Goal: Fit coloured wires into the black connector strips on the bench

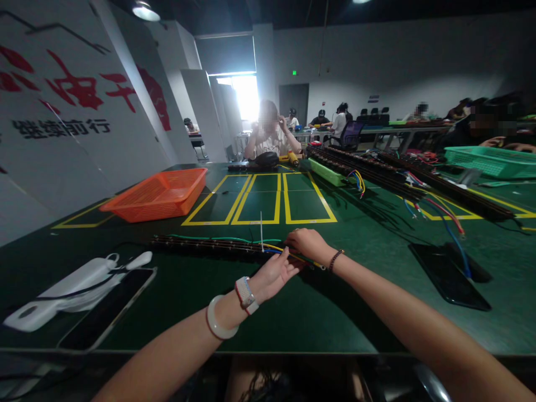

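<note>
A long dark strip (pixel 209 244) with a green wire along it lies across the green table (pixel 167 312). Yellow, blue and dark wires (pixel 272 248) come out of its right end, where a white cable tie (pixel 262 231) stands upright. My left hand (pixel 276 273) is palm up under the wires, its fingers loosely extended and touching them. From the right, my right hand (pixel 307 244) reaches over the same wires with its fingers curled around them; its fingertips are partly hidden. The wire ends show below my right wrist.
An orange basket (pixel 163 192) sits at the back left. Near the left edge are a phone (pixel 109 310) and a white device (pixel 71 287). Two dark phones (pixel 448 276) lie right. Further strips with wires (pixel 368 170) and a green basket (pixel 494 161) stand back right. A person (pixel 270 134) sits opposite.
</note>
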Motion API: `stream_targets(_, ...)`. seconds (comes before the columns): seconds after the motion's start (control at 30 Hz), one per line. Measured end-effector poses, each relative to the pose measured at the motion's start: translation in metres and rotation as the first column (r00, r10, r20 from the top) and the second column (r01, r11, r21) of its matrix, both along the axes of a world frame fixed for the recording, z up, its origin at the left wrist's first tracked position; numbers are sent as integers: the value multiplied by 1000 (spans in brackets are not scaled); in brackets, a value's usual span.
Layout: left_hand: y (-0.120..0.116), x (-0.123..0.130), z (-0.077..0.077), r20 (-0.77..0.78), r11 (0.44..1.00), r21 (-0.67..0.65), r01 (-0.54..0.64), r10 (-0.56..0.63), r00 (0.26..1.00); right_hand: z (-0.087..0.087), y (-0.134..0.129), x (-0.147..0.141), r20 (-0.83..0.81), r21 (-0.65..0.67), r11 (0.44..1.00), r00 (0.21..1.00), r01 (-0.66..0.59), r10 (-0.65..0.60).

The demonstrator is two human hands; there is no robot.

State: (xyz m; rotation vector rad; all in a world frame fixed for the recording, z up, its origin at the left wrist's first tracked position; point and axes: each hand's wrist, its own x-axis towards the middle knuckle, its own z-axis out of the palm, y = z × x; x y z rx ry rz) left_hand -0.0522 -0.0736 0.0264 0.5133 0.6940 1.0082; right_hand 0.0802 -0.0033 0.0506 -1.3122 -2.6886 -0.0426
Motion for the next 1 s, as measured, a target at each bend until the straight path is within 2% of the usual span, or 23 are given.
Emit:
stream_targets(0.1, 1, -1, 0, 12, 999, 15, 33, -33, 999, -1, 8, 0, -1, -22, 999, 1000, -26, 26)
stream_targets(0.17, 2, -2, -1, 26, 998, 30, 50, -51, 998, -2, 16, 0, -79, -101, 991, 994, -83, 76)
stream_targets(0.27, 3, -2, -5, 34, 999, 32, 22, -23, 999, -5, 26, 2, -217, -271, 942, 966, -200, 143)
stream_targets(0.37, 5, -2, -7, 31, 1000, 19, -7, 7, 999, -7, 32, 3, -258, -326, 911, 951, -254, 173)
stream_targets(0.43, 5, -2, -6, 26, 1000, 13, -6, 6, 1000, -9, 32, 2, -244, -283, 926, 952, -249, 182)
stream_targets(0.53, 5, -3, -5, 17, 1000, 9, 23, -23, 1000, -9, 29, 1, -164, -114, 974, 971, -195, 175)
stream_targets(0.63, 6, -3, -4, 15, 998, 13, 63, -63, 998, -9, 26, 1, -98, 32, 985, 980, -169, 172)
stream_targets(0.87, 8, -4, -8, 20, 995, 47, 93, -94, 995, -10, 18, 7, -164, 60, 984, 971, -166, 174)
stream_targets(1.0, 9, -5, -12, 44, 995, 38, 88, -89, 995, -3, 12, 6, -133, 161, 977, 978, -140, 162)
